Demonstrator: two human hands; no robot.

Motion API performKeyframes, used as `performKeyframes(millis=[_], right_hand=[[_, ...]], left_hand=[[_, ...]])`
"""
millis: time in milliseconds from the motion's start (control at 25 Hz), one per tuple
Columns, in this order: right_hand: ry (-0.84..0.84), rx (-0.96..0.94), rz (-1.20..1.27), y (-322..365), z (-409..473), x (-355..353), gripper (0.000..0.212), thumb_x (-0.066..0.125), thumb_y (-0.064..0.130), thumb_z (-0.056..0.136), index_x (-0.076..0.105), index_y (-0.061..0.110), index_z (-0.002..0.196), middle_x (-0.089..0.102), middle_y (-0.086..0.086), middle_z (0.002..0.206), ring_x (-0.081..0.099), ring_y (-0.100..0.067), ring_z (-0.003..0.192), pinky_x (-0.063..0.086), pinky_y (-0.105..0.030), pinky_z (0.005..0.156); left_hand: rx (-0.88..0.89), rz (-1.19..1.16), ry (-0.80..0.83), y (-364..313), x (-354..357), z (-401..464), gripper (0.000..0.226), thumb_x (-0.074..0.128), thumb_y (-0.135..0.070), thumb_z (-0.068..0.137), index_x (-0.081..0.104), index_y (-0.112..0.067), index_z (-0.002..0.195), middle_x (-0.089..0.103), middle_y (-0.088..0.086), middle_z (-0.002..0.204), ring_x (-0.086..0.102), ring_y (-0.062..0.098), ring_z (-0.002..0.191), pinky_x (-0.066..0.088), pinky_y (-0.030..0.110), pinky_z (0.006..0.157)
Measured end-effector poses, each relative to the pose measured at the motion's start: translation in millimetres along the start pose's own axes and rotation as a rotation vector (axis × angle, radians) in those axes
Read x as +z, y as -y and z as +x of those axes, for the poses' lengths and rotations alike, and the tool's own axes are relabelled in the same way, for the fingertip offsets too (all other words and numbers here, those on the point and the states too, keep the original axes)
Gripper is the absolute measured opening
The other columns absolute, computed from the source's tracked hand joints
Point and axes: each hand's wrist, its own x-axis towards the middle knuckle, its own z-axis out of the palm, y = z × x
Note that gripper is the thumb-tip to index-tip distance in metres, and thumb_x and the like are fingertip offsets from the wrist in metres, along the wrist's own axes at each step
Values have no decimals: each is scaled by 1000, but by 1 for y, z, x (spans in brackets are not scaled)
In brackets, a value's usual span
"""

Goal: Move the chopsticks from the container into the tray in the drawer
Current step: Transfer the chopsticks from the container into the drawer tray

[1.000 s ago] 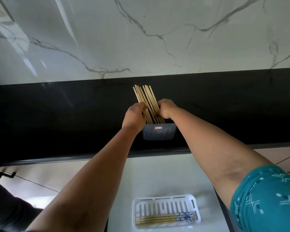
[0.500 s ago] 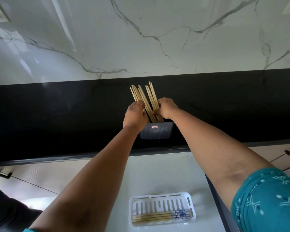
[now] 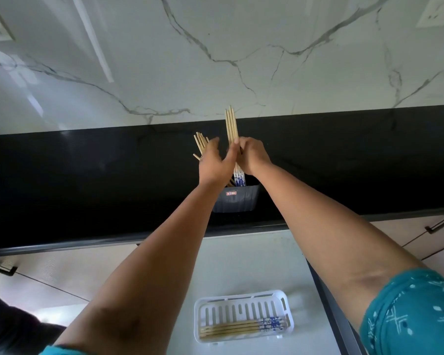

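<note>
A small bundle of chopsticks (image 3: pixel 231 126) is standing upright, its blue-patterned ends just above the dark container (image 3: pixel 237 199) on the black tabletop (image 3: pixel 87 180). The right hand (image 3: pixel 251 158) is gripping this bundle. The left hand (image 3: pixel 214 163) is resting with fingers spread against the remaining chopsticks (image 3: pixel 200 144), which are leaning leftward in the container. Below, a white slotted tray (image 3: pixel 242 316) in the open drawer (image 3: pixel 254 265) is holding several chopsticks (image 3: pixel 241 327) lying flat.

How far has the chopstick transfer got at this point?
Done: a few chopsticks already lie in the white tray. In hand: the right hand grips a small bundle lifted partway out of the container, with the left hand alongside. Left: the remaining sticks in the container.
</note>
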Motion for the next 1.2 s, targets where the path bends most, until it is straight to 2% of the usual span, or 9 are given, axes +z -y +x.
performKeyframes(millis=[80,200,280,400,760,920,1000,1080,1200], right_hand=[[-69,-75,44,21,-17,-11,20,47,22,99,64,13,92,62,3,75,62,-14,69,48,-23,59],[-248,-349,-322,48,-52,-27,14,55,17,94,64,8,97,69,-6,82,67,-20,72,48,-29,61],[-396,-491,-420,54,-76,-35,12,60,11,87,63,6,98,70,-8,82,68,-24,68,42,-29,55],[-510,-529,-378,29,-110,-39,28,63,7,81,60,11,109,69,-5,84,63,-23,70,47,-33,60],[225,-193,-497,-117,-231,58,19,55,23,84,54,13,100,67,-10,78,63,-35,65,37,-31,50],[469,-150,-565,-164,-261,82,14,50,20,87,53,12,97,67,-11,83,61,-33,70,35,-31,53],[512,-82,-644,-186,-272,85,13,48,10,83,50,10,96,68,-12,87,60,-32,70,35,-32,54],[540,-33,-724,-196,-279,90,24,49,1,79,50,11,100,69,-10,87,61,-29,70,36,-32,53],[548,13,-759,-194,-281,107,36,52,-3,78,51,9,112,69,-9,94,66,-28,81,39,-31,57]], left_hand=[[-43,-184,-60,-37,-1,-7,74,50,-66,83,42,-15,137,60,1,127,55,20,121,47,38,98],[-122,-463,-259,-81,-11,-25,33,49,-48,93,59,-20,108,62,-11,89,63,13,94,49,32,82],[-187,-736,-332,-92,-25,-40,25,47,-35,96,66,-20,88,69,-5,85,67,14,83,53,33,80],[-279,-1088,-240,-75,-50,-69,28,46,-25,99,65,-7,90,74,11,92,73,24,86,59,37,80],[-918,-1253,30,89,23,-199,27,32,-15,104,52,1,98,60,25,105,61,33,93,51,43,80],[-1102,-1132,-33,147,36,-231,12,47,0,97,56,8,95,61,24,95,63,30,86,61,37,63],[-1107,-851,-163,174,25,-233,12,51,3,92,60,3,85,63,22,88,62,25,75,60,30,58],[-987,-377,-208,199,9,-234,14,55,-4,90,65,-4,99,68,19,99,63,28,81,56,35,75],[-652,188,-17,218,-6,-240,29,51,-13,92,60,-14,120,66,12,117,61,31,103,50,35,90]])
